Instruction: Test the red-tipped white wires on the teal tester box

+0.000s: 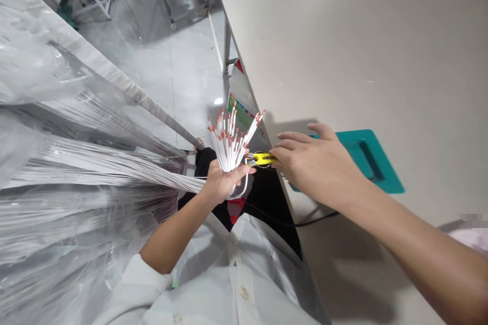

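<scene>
My left hand [221,182] is wrapped round a bundle of white wires [229,155] whose reddish-brown ends fan upward above the fist. One white wire bends out in a loop below the thumb. In my right hand [310,160] is a small yellow hand tool [262,159] with a metal end; its exact kind is hard to make out. The metal end is close to the wires by my left thumb; whether it touches them I cannot tell. Most of the right fingers' grip is hidden behind the back of the hand.
A teal tray [391,180] lies on the pale table [362,51] under my right wrist. To the left, long white wires [95,162] rest among clear plastic sheeting [34,56] beside a metal rail [125,86]. A wheeled rack [163,0] stands on the floor beyond.
</scene>
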`<control>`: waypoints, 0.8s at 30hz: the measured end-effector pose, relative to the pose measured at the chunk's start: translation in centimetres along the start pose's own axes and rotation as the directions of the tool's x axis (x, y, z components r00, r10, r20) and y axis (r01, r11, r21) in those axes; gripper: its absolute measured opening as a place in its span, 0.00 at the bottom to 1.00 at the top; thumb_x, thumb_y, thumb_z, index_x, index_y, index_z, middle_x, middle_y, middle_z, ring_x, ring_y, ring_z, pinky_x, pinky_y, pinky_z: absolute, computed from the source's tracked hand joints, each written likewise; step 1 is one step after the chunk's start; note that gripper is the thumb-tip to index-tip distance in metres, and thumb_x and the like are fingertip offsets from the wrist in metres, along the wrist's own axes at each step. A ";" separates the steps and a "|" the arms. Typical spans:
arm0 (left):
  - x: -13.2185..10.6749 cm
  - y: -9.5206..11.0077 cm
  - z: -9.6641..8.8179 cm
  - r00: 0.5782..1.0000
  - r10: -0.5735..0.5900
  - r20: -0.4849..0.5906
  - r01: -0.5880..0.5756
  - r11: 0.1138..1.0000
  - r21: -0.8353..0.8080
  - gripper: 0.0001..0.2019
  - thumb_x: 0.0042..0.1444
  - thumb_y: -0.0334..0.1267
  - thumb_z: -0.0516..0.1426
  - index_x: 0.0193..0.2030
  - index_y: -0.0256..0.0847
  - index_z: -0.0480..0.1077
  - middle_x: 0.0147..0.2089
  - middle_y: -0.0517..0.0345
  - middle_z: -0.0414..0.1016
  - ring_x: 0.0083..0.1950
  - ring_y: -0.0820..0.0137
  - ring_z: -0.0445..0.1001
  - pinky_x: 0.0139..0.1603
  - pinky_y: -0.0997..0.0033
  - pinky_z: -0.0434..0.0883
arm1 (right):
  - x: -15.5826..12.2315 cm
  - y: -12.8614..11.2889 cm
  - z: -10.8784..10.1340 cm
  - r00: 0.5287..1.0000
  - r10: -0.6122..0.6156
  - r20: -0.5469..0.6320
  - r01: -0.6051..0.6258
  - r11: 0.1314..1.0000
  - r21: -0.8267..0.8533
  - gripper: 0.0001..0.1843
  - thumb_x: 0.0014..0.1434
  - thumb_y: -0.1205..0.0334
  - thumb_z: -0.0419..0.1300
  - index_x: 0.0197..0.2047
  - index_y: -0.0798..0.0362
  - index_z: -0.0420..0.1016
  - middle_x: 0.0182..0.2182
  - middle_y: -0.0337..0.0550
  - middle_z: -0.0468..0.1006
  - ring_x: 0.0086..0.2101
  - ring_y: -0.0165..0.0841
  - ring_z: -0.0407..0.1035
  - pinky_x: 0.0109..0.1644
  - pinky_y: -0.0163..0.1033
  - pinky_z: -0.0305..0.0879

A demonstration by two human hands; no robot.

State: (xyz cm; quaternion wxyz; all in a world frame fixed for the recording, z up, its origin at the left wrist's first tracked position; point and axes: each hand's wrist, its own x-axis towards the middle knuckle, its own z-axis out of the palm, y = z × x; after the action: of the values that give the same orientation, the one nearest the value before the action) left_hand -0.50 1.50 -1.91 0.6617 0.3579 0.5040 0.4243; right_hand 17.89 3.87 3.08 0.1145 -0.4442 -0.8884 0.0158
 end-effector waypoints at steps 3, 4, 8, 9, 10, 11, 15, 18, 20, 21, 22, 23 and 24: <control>0.0 0.1 0.1 1.000 0.006 0.003 -0.006 1.000 0.009 0.23 0.43 0.39 0.64 0.47 0.33 0.72 0.28 0.52 0.77 0.29 0.67 0.75 0.18 0.76 0.61 | 0.1 0.0 -0.1 1.000 0.015 0.006 -0.015 0.999 0.028 0.12 0.55 0.68 0.51 0.22 0.48 0.67 0.25 0.46 0.76 0.38 0.45 0.68 0.50 0.61 0.50; 0.0 0.0 0.1 1.000 0.008 0.008 -0.008 1.000 0.018 0.22 0.42 0.39 0.64 0.46 0.32 0.73 0.28 0.52 0.77 0.30 0.66 0.75 0.18 0.76 0.61 | 0.1 -0.1 -0.1 1.000 0.015 0.008 -0.015 1.000 0.026 0.12 0.55 0.68 0.51 0.22 0.48 0.67 0.25 0.46 0.76 0.38 0.46 0.69 0.51 0.61 0.50; 0.1 -0.4 0.1 1.000 0.014 0.008 -0.015 0.999 0.044 0.22 0.43 0.39 0.64 0.46 0.33 0.73 0.31 0.52 0.77 0.31 0.66 0.75 0.18 0.77 0.63 | 0.1 -0.1 -0.2 0.999 -0.008 0.034 0.009 0.999 -0.033 0.08 0.54 0.66 0.53 0.26 0.50 0.70 0.28 0.49 0.77 0.40 0.47 0.69 0.51 0.61 0.50; 0.1 -0.5 0.1 1.000 0.018 0.003 -0.018 0.999 0.048 0.22 0.43 0.39 0.64 0.46 0.33 0.73 0.32 0.51 0.77 0.32 0.66 0.75 0.18 0.77 0.63 | 0.1 -0.2 -0.2 0.999 -0.012 0.039 0.015 0.998 -0.065 0.06 0.54 0.65 0.53 0.29 0.51 0.71 0.30 0.50 0.77 0.41 0.48 0.68 0.51 0.61 0.50; 0.1 -0.6 0.1 1.000 0.020 -0.003 -0.020 0.998 0.052 0.22 0.43 0.39 0.64 0.46 0.33 0.73 0.32 0.51 0.77 0.32 0.66 0.75 0.19 0.77 0.64 | 0.0 -0.2 -0.1 0.999 -0.012 0.040 0.016 0.995 -0.100 0.06 0.54 0.63 0.54 0.33 0.51 0.72 0.33 0.51 0.78 0.41 0.48 0.68 0.51 0.61 0.50; 0.1 -0.7 0.1 1.000 0.020 -0.008 -0.020 0.998 0.058 0.22 0.43 0.39 0.64 0.46 0.33 0.73 0.31 0.52 0.77 0.32 0.66 0.75 0.19 0.77 0.64 | 0.0 -0.2 0.0 0.999 -0.009 0.039 0.014 0.991 -0.134 0.08 0.55 0.61 0.55 0.37 0.52 0.72 0.36 0.52 0.78 0.42 0.48 0.68 0.51 0.61 0.51; -0.1 -0.5 -0.1 0.999 0.012 -0.050 -0.008 0.996 0.091 0.23 0.43 0.39 0.63 0.48 0.33 0.72 0.28 0.53 0.78 0.28 0.69 0.73 0.20 0.76 0.66 | -0.2 0.0 0.6 1.000 0.013 0.023 -0.009 0.986 -0.169 0.17 0.55 0.53 0.58 0.46 0.51 0.70 0.39 0.52 0.78 0.41 0.46 0.68 0.51 0.60 0.51; -0.4 -0.2 -0.3 0.999 0.009 -0.048 -0.005 0.995 0.098 0.24 0.42 0.40 0.64 0.48 0.32 0.72 0.28 0.52 0.78 0.27 0.69 0.73 0.20 0.75 0.65 | -0.3 0.3 0.8 1.000 0.022 0.022 -0.018 0.989 -0.146 0.19 0.55 0.49 0.58 0.46 0.51 0.71 0.37 0.52 0.78 0.41 0.47 0.68 0.52 0.61 0.51; -0.7 0.0 -0.5 0.999 0.002 -0.035 0.001 0.996 0.091 0.24 0.43 0.41 0.63 0.48 0.32 0.71 0.28 0.52 0.78 0.26 0.70 0.73 0.20 0.75 0.65 | -0.3 0.3 0.5 1.000 0.010 0.011 -0.008 0.992 -0.123 0.23 0.53 0.45 0.58 0.46 0.53 0.72 0.37 0.53 0.78 0.41 0.49 0.69 0.52 0.63 0.51; -0.8 0.1 -0.6 0.999 -0.002 -0.033 0.005 0.996 0.087 0.24 0.43 0.41 0.63 0.48 0.33 0.71 0.28 0.52 0.78 0.25 0.71 0.72 0.20 0.75 0.65 | -0.3 0.1 0.3 1.000 0.000 -0.007 -0.001 0.995 -0.102 0.26 0.52 0.42 0.58 0.46 0.53 0.72 0.37 0.54 0.78 0.42 0.50 0.69 0.51 0.63 0.51; -1.0 0.3 -0.7 0.999 -0.005 -0.034 0.008 0.996 0.083 0.24 0.44 0.41 0.63 0.49 0.33 0.71 0.28 0.52 0.78 0.24 0.71 0.72 0.20 0.75 0.64 | -0.4 -0.2 0.0 0.999 -0.006 -0.035 0.003 0.997 -0.072 0.27 0.51 0.40 0.58 0.46 0.53 0.72 0.38 0.54 0.78 0.42 0.51 0.69 0.51 0.63 0.53; -1.2 0.4 -0.9 0.999 -0.007 -0.032 0.010 0.996 0.083 0.24 0.44 0.41 0.63 0.49 0.33 0.71 0.28 0.53 0.78 0.23 0.73 0.71 0.20 0.75 0.64 | -0.5 -0.7 -0.3 0.997 -0.004 -0.074 0.001 0.999 -0.034 0.27 0.52 0.40 0.58 0.45 0.53 0.73 0.38 0.54 0.78 0.42 0.50 0.70 0.50 0.61 0.56; -1.4 0.5 -1.1 1.000 -0.005 -0.029 0.008 0.996 0.087 0.24 0.45 0.40 0.62 0.49 0.33 0.71 0.28 0.53 0.78 0.22 0.74 0.69 0.20 0.75 0.64 | -0.7 -1.4 -0.5 0.992 0.015 -0.124 -0.013 1.000 0.016 0.24 0.53 0.42 0.58 0.45 0.52 0.73 0.39 0.53 0.78 0.41 0.49 0.71 0.48 0.58 0.59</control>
State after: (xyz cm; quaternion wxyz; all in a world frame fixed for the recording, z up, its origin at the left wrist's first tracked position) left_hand -1.85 0.46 -1.18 0.6396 0.3785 0.5326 0.4049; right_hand 17.29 2.39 3.65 0.1726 -0.4495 -0.8764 -0.0042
